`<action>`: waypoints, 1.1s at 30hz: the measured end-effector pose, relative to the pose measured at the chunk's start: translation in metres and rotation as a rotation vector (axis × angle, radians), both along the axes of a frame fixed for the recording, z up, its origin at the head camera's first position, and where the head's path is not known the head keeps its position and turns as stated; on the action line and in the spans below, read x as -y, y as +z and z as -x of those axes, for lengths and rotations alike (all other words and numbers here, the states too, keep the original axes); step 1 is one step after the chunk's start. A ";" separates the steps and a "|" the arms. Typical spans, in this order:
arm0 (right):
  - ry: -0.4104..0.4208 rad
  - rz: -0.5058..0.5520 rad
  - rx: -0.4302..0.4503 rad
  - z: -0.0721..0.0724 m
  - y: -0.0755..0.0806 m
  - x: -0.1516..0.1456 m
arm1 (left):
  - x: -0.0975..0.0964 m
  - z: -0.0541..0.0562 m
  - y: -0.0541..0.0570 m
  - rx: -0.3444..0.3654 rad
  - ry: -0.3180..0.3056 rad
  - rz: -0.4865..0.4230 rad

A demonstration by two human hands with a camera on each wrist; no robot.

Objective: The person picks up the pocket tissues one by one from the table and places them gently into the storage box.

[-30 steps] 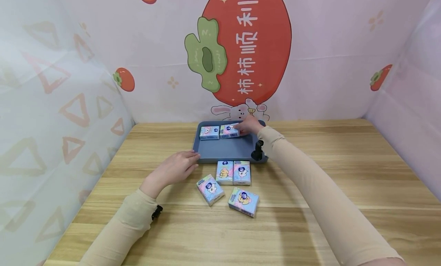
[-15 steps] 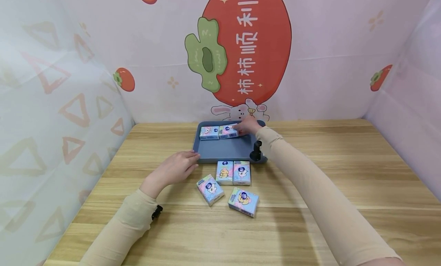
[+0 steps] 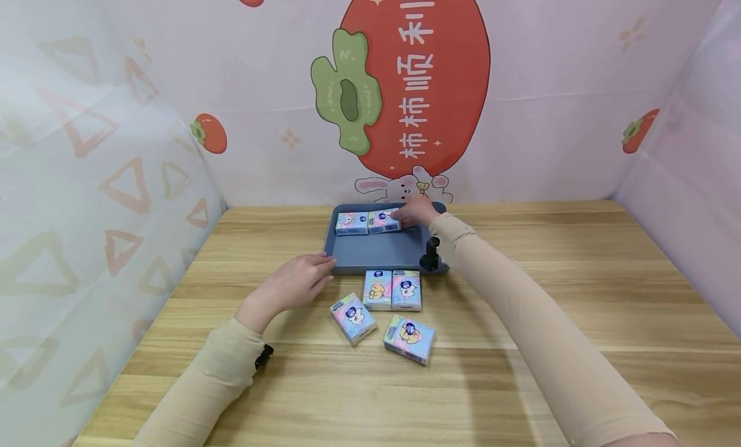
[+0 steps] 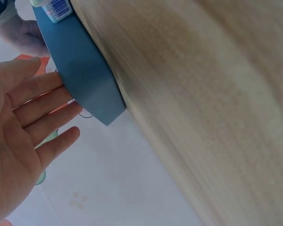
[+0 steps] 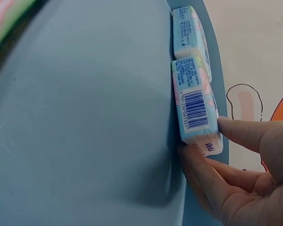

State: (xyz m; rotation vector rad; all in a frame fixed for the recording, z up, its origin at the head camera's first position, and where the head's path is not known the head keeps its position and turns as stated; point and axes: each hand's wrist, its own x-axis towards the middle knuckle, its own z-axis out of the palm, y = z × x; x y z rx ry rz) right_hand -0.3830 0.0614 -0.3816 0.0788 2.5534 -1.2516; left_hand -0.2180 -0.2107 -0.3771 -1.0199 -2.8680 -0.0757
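In the head view a blue-grey tray (image 3: 376, 249) stands at the back of the table. Two pastel tissue packs lie along its far side: a left pack (image 3: 352, 222) and, end to end with it, a right pack (image 3: 384, 220). My right hand (image 3: 418, 211) holds that right pack by its outer end. In the right wrist view the thumb (image 5: 240, 134) is on the pack's upper face and the fingers are at its end, near the barcode (image 5: 195, 109). My left hand (image 3: 295, 281), fingers straight, touches the tray's near left corner; the left wrist view shows those fingertips (image 4: 74, 108) against the tray wall.
On the table in front of the tray lie several more tissue packs: an upright pair, left one (image 3: 378, 290) and right one (image 3: 407, 291), a tilted pack (image 3: 354, 318) and another turned pack (image 3: 409, 339). A printed cloth wall (image 3: 278, 157) rises behind the table.
Over the past second my right hand has shifted the right pack slightly left, up against the left pack. In the last half second nothing visibly moves. The left hand has stayed at the tray corner.
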 end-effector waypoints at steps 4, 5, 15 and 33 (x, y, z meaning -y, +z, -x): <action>0.008 -0.017 -0.006 0.001 0.000 0.001 | 0.000 0.000 0.000 0.001 0.002 -0.001; 0.011 -0.027 -0.012 0.001 0.000 0.001 | 0.000 0.000 0.000 0.001 0.001 -0.001; 0.062 -0.149 -0.101 -0.002 0.000 0.001 | 0.000 0.001 0.001 0.004 -0.005 -0.004; 0.066 -0.162 -0.108 -0.001 -0.001 0.002 | -0.001 0.001 0.001 0.023 0.010 0.011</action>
